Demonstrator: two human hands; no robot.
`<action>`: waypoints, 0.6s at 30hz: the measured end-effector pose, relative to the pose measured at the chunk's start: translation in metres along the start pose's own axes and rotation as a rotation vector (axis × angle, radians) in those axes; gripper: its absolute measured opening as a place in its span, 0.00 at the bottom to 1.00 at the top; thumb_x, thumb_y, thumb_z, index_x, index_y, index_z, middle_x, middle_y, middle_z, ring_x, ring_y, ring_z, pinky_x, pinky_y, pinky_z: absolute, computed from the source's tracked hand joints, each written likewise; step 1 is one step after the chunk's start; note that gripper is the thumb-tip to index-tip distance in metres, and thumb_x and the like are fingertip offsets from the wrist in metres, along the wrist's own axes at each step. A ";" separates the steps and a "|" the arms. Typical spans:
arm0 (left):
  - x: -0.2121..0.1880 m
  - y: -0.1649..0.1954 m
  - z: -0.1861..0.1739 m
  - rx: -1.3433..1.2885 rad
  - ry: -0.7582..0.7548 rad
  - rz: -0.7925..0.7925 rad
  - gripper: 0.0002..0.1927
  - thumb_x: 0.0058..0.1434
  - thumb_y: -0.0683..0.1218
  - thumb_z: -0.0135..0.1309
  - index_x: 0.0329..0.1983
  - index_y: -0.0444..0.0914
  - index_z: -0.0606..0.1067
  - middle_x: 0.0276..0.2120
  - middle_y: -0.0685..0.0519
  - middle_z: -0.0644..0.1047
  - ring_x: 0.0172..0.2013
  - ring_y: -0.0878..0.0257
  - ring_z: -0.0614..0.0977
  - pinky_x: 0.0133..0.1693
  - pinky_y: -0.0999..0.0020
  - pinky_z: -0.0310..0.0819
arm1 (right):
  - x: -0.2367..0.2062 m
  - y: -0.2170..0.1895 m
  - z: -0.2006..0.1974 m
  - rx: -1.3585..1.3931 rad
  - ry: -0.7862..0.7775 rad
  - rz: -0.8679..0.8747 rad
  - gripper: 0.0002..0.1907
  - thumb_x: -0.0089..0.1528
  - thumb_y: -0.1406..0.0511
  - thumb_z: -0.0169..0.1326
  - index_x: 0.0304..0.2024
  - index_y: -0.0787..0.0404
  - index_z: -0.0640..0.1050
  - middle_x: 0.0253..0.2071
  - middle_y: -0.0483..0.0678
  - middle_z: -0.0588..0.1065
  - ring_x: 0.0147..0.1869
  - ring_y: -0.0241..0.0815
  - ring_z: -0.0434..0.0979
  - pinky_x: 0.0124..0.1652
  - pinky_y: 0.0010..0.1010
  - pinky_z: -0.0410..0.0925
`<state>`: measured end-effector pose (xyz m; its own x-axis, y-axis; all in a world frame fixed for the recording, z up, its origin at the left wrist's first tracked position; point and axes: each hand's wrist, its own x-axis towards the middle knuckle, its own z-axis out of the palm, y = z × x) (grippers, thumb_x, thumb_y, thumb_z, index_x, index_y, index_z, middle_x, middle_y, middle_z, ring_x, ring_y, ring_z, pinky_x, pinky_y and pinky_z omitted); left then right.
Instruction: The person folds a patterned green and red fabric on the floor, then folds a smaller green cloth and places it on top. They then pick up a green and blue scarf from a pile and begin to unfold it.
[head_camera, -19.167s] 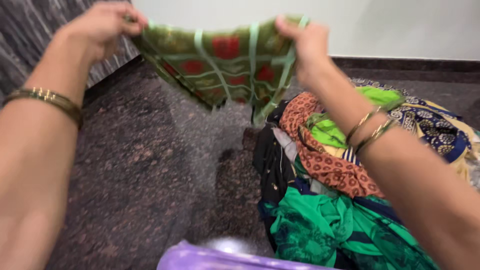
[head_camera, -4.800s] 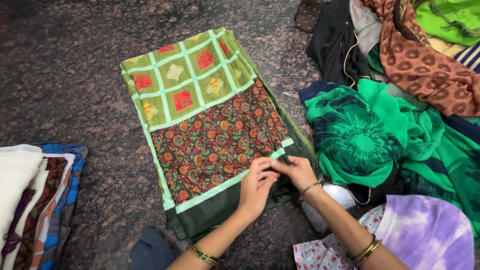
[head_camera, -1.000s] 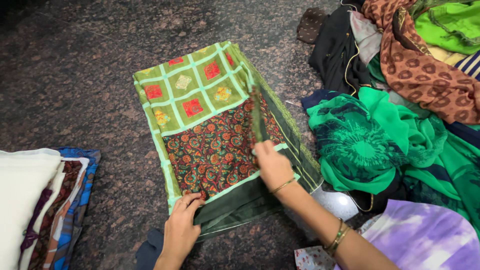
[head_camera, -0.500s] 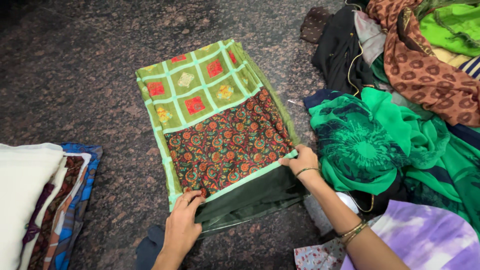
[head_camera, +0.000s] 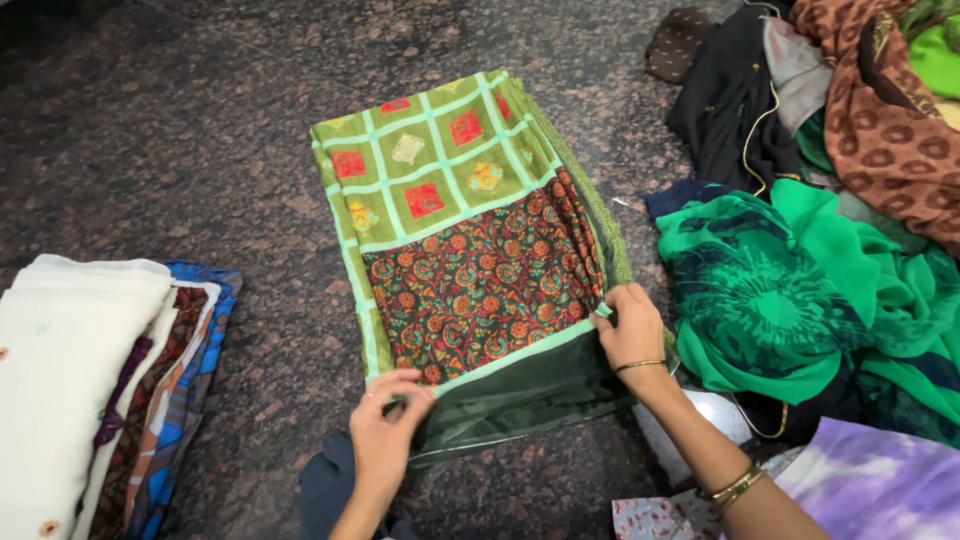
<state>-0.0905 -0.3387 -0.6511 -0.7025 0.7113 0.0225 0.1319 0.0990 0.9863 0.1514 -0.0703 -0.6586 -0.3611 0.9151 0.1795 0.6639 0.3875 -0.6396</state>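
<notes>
At the near edge of the folded green patterned cloth, flat on a dark speckled stone floor: left hand pinches the near-left corner, right hand pinches the near-right corner. Folded stack well left; loose garment heap just right. Risk: uneven pull at either corner likely skews layers, exposing the dark green underlayer.

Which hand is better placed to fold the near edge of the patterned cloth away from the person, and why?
Neither alone, probably. The left hand pinches the near left corner of the patterned cloth, and the right hand grips the near right corner. If only one, the right: its fingers already close on the pale green border.
</notes>
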 end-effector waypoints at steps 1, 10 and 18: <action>0.002 -0.004 0.002 -0.045 0.094 -0.124 0.09 0.60 0.43 0.66 0.37 0.33 0.80 0.44 0.43 0.76 0.47 0.58 0.75 0.44 0.64 0.70 | 0.001 -0.001 -0.003 -0.008 0.045 -0.112 0.14 0.53 0.68 0.66 0.36 0.64 0.74 0.41 0.55 0.74 0.48 0.60 0.72 0.47 0.45 0.67; 0.023 0.029 0.023 -0.022 0.183 -0.544 0.36 0.46 0.30 0.65 0.55 0.39 0.61 0.50 0.42 0.76 0.46 0.55 0.80 0.44 0.64 0.72 | 0.004 0.004 0.004 0.444 0.091 0.075 0.13 0.58 0.69 0.66 0.38 0.65 0.74 0.32 0.53 0.75 0.34 0.52 0.76 0.35 0.39 0.69; 0.071 0.102 -0.008 -0.474 -0.379 -0.802 0.46 0.52 0.30 0.49 0.74 0.53 0.62 0.45 0.44 0.80 0.41 0.58 0.82 0.44 0.62 0.78 | 0.061 0.014 -0.008 1.080 -0.313 0.838 0.06 0.58 0.73 0.62 0.37 0.67 0.79 0.33 0.55 0.80 0.34 0.51 0.82 0.35 0.47 0.77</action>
<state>-0.1320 -0.2837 -0.5476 -0.1819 0.7391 -0.6486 -0.6326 0.4170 0.6526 0.1438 -0.0083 -0.6510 -0.3373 0.7106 -0.6174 -0.0213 -0.6615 -0.7497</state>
